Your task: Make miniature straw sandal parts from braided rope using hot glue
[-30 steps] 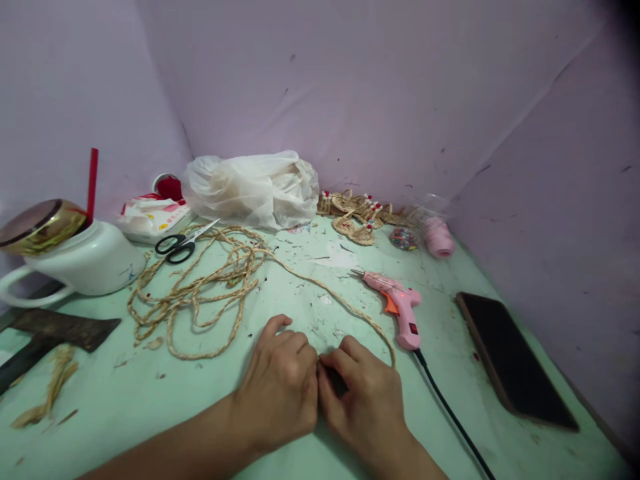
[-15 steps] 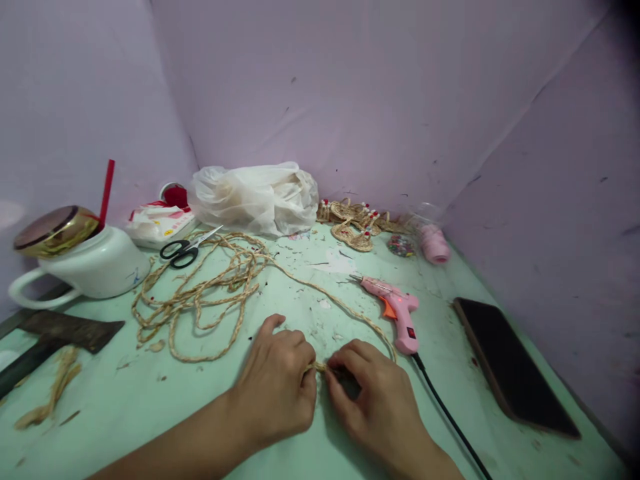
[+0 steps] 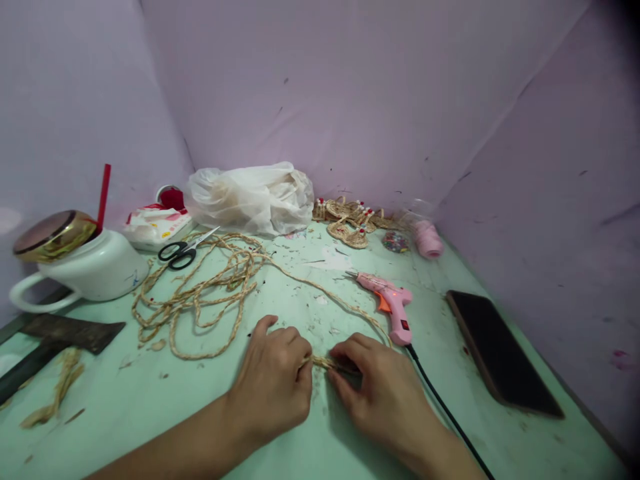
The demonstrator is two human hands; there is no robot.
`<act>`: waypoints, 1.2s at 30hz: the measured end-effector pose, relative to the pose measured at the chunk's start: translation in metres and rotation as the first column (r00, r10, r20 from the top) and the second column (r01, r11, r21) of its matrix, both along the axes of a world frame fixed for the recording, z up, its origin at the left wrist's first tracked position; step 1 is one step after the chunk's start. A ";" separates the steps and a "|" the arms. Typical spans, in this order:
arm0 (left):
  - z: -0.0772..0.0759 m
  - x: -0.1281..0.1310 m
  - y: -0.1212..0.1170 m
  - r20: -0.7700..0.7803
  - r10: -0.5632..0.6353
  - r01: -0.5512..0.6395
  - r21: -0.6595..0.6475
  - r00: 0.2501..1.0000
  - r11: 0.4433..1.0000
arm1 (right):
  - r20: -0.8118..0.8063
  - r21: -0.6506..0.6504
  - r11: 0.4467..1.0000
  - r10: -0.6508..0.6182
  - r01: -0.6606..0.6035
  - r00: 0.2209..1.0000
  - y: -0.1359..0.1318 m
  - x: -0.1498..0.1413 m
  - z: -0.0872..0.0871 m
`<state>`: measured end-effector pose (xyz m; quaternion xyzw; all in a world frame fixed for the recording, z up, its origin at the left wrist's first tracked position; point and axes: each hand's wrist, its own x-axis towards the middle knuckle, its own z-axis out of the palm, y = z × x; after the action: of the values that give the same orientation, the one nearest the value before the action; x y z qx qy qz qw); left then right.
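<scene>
Between my two hands runs a short stretch of braided straw cord (image 3: 321,361). My left hand (image 3: 277,377) is closed on one end of that stretch, thumb pressed against the curled fingers. My right hand (image 3: 377,387) pinches the cord with thumb and fingertips a little to the right. From beside the right hand the cord curves back across the table to a loose heap of coils (image 3: 200,300) on the left. A pink glue gun (image 3: 393,303) lies just beyond my right hand, its switch glowing red.
Scissors (image 3: 183,252) lie on the coils' far edge. At the left are a white mug (image 3: 107,267) with a gold lid and a hammer-like tool (image 3: 70,331). A plastic bag (image 3: 250,200), woven straw pieces (image 3: 350,230) and pink thread (image 3: 427,240) line the back; a phone (image 3: 503,353) lies right.
My hands have drawn slightly apart, so a little more cord shows between them. The whole view has shifted a bit, moving the right-hand things leftward.
</scene>
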<state>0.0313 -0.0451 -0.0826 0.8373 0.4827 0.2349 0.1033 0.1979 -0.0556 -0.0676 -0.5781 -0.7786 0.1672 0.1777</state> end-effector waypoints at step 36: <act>0.013 -0.005 0.003 0.373 0.202 -0.149 -0.169 0.906 0.974 | -0.559 0.218 0.940 -0.100 0.262 0.823 0.000 0.007 0.004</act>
<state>0.0266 -0.0424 -0.0698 0.7184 0.5411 0.3705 0.2320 0.2054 -0.0559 -0.0640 -0.5476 -0.6535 0.1911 0.4863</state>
